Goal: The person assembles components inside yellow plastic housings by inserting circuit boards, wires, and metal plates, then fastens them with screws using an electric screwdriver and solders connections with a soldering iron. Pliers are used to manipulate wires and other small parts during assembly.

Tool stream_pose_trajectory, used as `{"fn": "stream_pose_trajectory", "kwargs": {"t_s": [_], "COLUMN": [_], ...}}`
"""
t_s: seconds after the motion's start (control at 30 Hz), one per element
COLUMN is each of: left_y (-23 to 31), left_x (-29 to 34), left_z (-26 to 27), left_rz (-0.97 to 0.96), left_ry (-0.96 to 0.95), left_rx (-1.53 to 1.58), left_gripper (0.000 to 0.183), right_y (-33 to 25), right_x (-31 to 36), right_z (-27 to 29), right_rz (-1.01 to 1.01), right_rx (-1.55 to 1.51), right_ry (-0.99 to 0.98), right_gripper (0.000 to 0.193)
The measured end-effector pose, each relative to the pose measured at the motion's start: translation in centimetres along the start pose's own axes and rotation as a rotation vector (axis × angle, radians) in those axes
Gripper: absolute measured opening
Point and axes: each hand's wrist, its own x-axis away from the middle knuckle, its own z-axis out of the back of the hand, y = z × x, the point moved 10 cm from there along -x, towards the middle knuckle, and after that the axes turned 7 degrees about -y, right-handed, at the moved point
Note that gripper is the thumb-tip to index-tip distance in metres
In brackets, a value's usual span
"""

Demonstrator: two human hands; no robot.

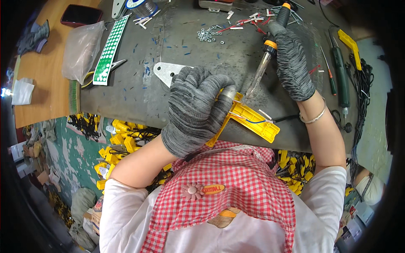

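Note:
My left hand (196, 105), in a grey striped knit glove, is closed on a yellow plastic housing (257, 125) near the table's front edge. The shell is open, with a blue and a white wire inside; the gloved fingers hide its upper end. A soldering iron (260, 71) with orange collars is gripped in my right hand (293, 59), gloved the same way. Its metal barrel slants down and left, the tip close to the housing by my left thumb; I cannot tell whether they touch. Beyond my left knuckles lies a flat metal plate (162, 72) with holes.
Nuts (206, 34) and loose wires (253, 19) lie at the back. A solder spool (142, 7), a green dotted sheet (110, 52) and a plastic bag (82, 52) are on the left. At right are a screwdriver (331, 78), a green corded tool (339, 71) and black cables (358, 101).

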Motion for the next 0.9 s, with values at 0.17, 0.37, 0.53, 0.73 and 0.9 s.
{"fn": "stream_pose_trajectory", "kwargs": {"t_s": [0.17,0.37,0.53,0.73,0.9], "left_y": [0.2,2.0,2.1,2.0,2.1], "left_x": [0.2,0.8,2.1,2.1,2.0], "left_z": [0.0,1.9,1.1,0.3,0.5], "left_rz": [-0.016,-0.015,0.017,0.050,0.033], "left_ry": [0.024,-0.005,0.006,0.017,0.028], "left_rx": [-0.016,-0.001,-0.054,-0.079,-0.057], "left_gripper": [0.009,0.014,0.020,0.020,0.018], "right_y": [-2.9,-3.9,1.5,-4.3,-2.8], "right_x": [0.5,1.3,2.2,2.9,2.6], "right_z": [0.1,0.8,0.2,0.7,0.2], "right_rz": [0.296,0.398,-0.500,0.227,0.030], "right_rx": [0.272,0.321,-0.536,0.153,0.072], "right_ry": [0.092,0.138,0.070,0.097,0.010], "right_gripper": [0.028,0.028,0.028,0.028,0.030]}}
